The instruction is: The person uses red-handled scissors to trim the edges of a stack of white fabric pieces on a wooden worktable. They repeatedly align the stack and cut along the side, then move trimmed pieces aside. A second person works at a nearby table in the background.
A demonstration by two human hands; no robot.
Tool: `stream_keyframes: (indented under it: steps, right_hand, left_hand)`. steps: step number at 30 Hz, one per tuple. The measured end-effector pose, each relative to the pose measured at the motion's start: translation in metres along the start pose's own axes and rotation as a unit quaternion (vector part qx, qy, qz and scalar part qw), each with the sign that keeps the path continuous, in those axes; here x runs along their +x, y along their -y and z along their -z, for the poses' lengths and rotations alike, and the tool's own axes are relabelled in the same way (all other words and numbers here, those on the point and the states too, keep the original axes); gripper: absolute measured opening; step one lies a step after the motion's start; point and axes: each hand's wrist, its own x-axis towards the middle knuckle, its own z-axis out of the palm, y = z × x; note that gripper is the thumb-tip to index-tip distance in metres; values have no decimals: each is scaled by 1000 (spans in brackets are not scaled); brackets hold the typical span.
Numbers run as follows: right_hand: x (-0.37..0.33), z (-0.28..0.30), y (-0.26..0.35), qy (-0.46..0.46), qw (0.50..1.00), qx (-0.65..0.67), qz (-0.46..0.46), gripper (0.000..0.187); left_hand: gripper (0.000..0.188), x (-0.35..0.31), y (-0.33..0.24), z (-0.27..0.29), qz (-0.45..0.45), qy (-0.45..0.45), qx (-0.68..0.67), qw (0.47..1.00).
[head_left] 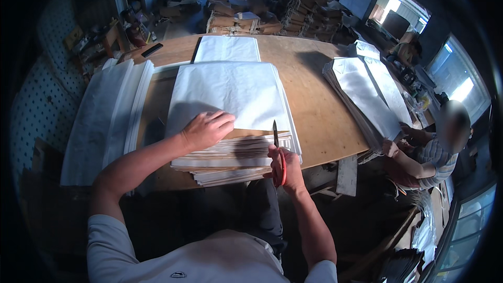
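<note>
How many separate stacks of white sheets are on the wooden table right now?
4. One stack under the left hand, one smaller stack behind it, one long stack at the left edge, one at the right by the co-worker. More could be hidden beyond the table.

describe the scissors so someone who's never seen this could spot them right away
On the big wooden table, find the tall paper stack at its near edge, pressed by the left hand. At its near right corner, the right hand holds the scissors: red handles, the only tool on the stack.
</note>
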Motion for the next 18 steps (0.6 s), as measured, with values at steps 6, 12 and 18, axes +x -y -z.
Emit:
stream_keyframes:
  steps: [6, 12, 18]
  right_hand:
    - [-3, -4, -17, 4, 1000, 5, 5, 64]
    - [-68, -35, -29, 32, 999, 1, 6, 57]
    - [-64, -136, -27, 172, 984, 11, 33, 41]
  left_hand:
    - [12, -3, 1, 2, 24, 32, -28, 999]
    - [9, 11, 17, 6, 4, 93, -101, 991]
    - [6, 40, 38, 16, 13, 260, -199, 945]
